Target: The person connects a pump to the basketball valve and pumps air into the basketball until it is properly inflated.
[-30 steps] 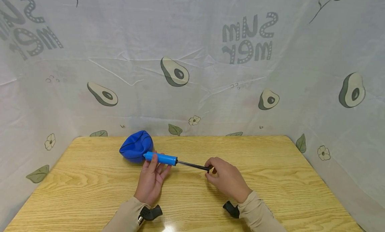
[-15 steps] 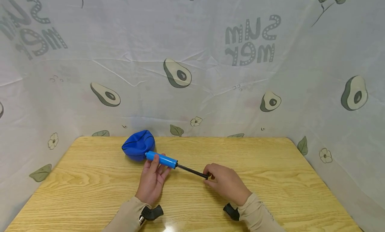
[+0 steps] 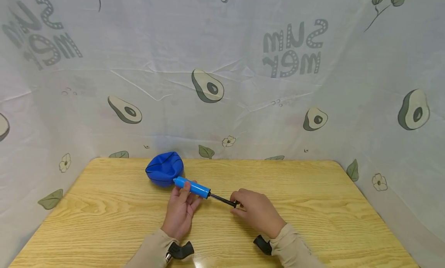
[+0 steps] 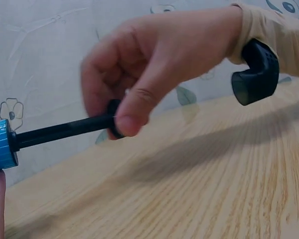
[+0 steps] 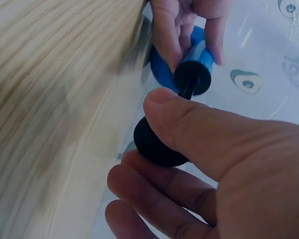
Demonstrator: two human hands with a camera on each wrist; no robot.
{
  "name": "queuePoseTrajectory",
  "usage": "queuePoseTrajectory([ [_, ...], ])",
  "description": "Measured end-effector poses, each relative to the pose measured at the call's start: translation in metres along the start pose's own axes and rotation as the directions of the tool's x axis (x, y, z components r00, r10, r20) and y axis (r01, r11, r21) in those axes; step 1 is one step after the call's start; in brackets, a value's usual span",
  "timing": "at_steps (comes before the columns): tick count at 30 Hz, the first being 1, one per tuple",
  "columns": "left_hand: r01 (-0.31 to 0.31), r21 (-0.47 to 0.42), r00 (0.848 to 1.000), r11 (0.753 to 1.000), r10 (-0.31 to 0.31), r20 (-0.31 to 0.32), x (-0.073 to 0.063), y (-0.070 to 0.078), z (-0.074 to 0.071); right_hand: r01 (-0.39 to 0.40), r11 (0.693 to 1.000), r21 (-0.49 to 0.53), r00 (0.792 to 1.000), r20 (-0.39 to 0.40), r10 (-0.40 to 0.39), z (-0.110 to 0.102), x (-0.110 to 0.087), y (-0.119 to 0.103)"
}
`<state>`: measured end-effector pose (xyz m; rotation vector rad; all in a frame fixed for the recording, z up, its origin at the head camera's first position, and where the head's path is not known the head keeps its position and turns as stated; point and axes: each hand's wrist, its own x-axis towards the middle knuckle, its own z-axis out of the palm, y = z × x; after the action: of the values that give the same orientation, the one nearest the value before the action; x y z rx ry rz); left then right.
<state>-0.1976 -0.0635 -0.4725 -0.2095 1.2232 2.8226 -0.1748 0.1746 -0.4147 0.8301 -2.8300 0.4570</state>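
A blue hand pump [image 3: 193,187] lies across the gap between my hands, its black rod partly drawn out of the barrel. My left hand [image 3: 180,214] grips the barrel, with the thumb over the top and fingers beneath. At the rod's end, my right hand [image 3: 259,214] pinches the round black handle [image 5: 157,144] between thumb and fingers. The pump's tip meets a dented, half-deflated blue ball [image 3: 164,169] with black lines; whether a needle is inside it is hidden. In the left wrist view the black rod [image 4: 65,132] shows between barrel and fingers.
The wooden table [image 3: 306,190] extends to both sides of the hands. Behind it hangs a pale curtain [image 3: 243,106] printed with avocados and leaves. Black wrist mounts [image 3: 180,250] sit on both sleeves.
My right hand has moved leftward and slightly down, so less of the pump's rod shows. The pump tilts more, its handle end lower. The whole scene has shifted a little right in view.
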Motion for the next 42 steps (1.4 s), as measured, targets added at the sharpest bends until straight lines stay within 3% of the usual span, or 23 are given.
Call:
queuePoseTrajectory([
  [9, -0.007, 0.035, 1.0, 0.999, 0.007, 0.011, -0.003, -0.006, 0.004, 0.051, 0.999, 0.001, 0.999, -0.02, -0.051, 0.007, 0.019, -0.016],
  [18, -0.009, 0.137, 0.996, 0.991, -0.003, 0.084, -0.007, -0.013, 0.007, 0.057, 0.997, 0.059, 0.998, 0.008, -0.058, 0.009, 0.017, -0.021],
  [30, -0.001, 0.164, 0.997, 0.986, -0.012, 0.075, -0.003, -0.007, 0.006, 0.041, 0.996, 0.085, 0.999, 0.003, -0.041, 0.009, 0.013, -0.018],
  [42, -0.004, 0.134, 0.998, 0.991, -0.005, 0.066, -0.002, -0.005, 0.005, 0.008, 0.991, 0.13, 0.999, 0.031, -0.012, 0.013, 0.012, -0.011],
])
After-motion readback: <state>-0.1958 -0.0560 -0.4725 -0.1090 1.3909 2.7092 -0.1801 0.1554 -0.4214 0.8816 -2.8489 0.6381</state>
